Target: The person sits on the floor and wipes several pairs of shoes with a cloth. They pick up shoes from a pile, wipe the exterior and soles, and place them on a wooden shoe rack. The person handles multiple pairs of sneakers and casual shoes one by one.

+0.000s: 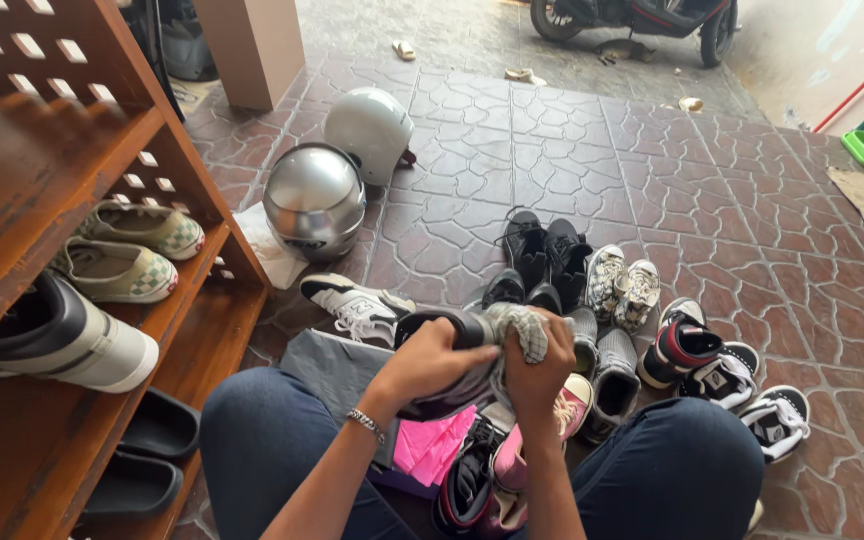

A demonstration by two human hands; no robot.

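Above the lap and the pile of shoes (642, 340) on the tiled floor (552, 170), the left hand (430, 362) clasps a dark shoe (452, 385) from its side while the right hand (537, 365) (fingers closed) presses a grey cloth (519, 328) onto its top.

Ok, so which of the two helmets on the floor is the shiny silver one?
The silver helmet is the one nearer the wooden shoe rack, with a mirror-like finish. The white helmet behind it is plain and matte.
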